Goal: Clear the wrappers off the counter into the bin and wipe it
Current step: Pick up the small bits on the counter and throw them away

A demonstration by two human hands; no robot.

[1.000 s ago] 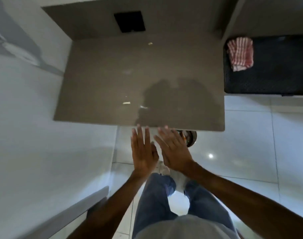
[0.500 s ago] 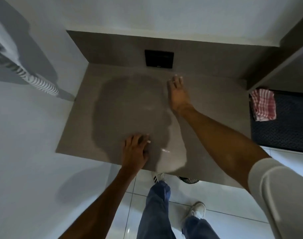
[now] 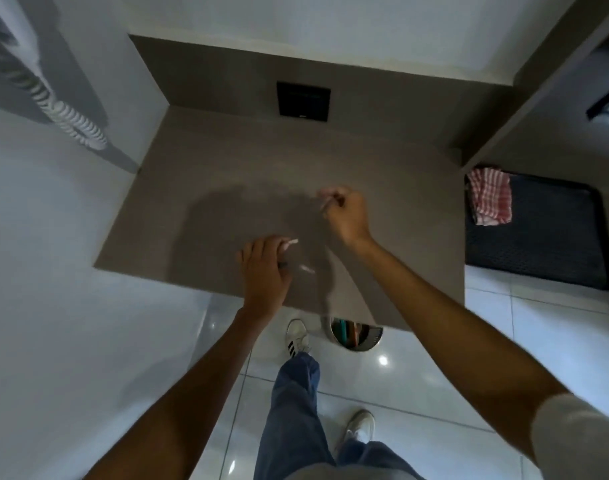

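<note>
The brown counter (image 3: 227, 188) fills the middle of the view. My right hand (image 3: 348, 216) hovers over its centre, fingers pinched on a small pale wrapper (image 3: 325, 204). My left hand (image 3: 265, 268) rests near the front edge, its fingers closed on another small white wrapper (image 3: 291, 242) that sticks out past the fingertips. A third scrap of wrapper (image 3: 306, 269) lies loose on the counter just right of my left hand. A round metal bin (image 3: 356, 336) stands on the floor, half hidden under the counter's front edge.
A red-and-white checked cloth (image 3: 490, 197) lies on a black mat (image 3: 545, 244) to the right. A black wall plate (image 3: 303, 100) sits on the backsplash. A white wall borders the left. My legs and shoes stand on glossy floor tiles (image 3: 504, 341).
My right hand pulled back from the far side of the counter and closed on a wrapper. My left hand closed on the wrapper at the front edge.
</note>
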